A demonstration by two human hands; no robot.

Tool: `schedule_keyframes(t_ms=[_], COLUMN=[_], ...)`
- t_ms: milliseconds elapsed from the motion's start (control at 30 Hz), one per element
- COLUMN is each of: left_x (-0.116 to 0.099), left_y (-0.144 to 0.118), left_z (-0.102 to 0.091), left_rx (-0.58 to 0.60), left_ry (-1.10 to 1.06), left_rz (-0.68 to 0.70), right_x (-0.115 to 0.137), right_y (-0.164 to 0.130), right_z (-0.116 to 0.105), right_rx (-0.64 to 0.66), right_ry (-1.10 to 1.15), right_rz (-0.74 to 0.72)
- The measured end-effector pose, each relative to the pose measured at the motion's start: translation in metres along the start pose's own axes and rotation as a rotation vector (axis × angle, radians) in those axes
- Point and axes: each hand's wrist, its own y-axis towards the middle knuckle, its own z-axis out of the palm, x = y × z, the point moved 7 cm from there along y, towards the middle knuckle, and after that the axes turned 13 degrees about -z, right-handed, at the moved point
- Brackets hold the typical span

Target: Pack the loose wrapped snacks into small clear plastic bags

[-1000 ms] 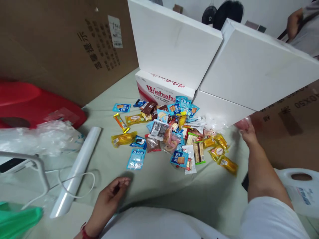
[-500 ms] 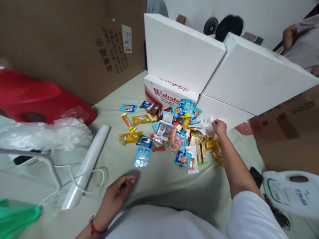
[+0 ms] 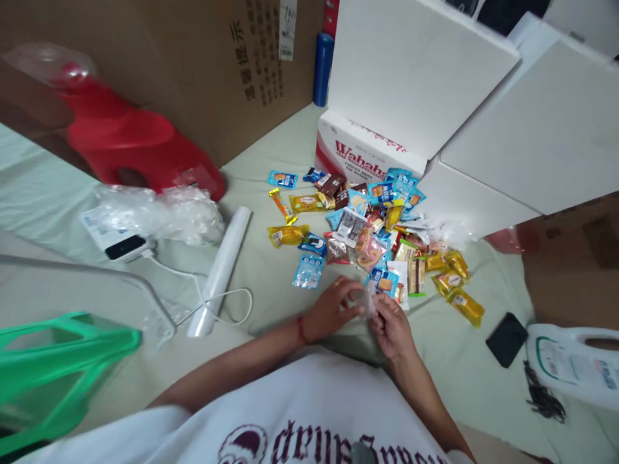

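A heap of small snack packets (image 3: 372, 238) in blue, yellow, brown and pink wrappers lies on the pale green cloth (image 3: 271, 277). My left hand (image 3: 331, 309) and my right hand (image 3: 391, 325) meet just in front of the heap, near my chest. Both pinch a small clear plastic bag (image 3: 366, 301) between their fingers. Its edges are hard to make out against the cloth. The nearest packets are a blue biscuit packet (image 3: 387, 282) and a pale blue one (image 3: 308, 271).
White boxes (image 3: 507, 129) and a red-lettered carton (image 3: 362, 154) stand behind the heap. Left: a roll of clear bags (image 3: 220, 270), crumpled plastic (image 3: 164, 212), a power bank with cable (image 3: 126, 247), red stool (image 3: 130, 142), green stool (image 3: 62, 361). Right: black phone (image 3: 506, 339), white jug (image 3: 575, 364).
My right hand came back from the far side of the heap by the white boxes. My left hand moved right to meet it. Both now hold the clear bag. The camera tilted down.
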Motion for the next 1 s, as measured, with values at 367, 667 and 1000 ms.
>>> schedule_keyframes(t_ms=[367,667,1000], left_x=[0.043,0.036,0.052], left_y=[0.015,0.002,0.004], left_z=[-0.005,0.0,-0.051], left_rx=[0.196,0.182,-0.221], left_ry=[-0.797,-0.685,-0.824], left_rz=[-0.29,-0.196,-0.369], right_x=[0.015,0.056,0.036], right_y=[0.015,0.007,0.009], right_z=[-0.041,0.009,-0.015], right_rx=[0.053,0.143,-0.011], right_ry=[0.127,-0.785,-0.182], right_rz=[0.061,-0.71,-0.157])
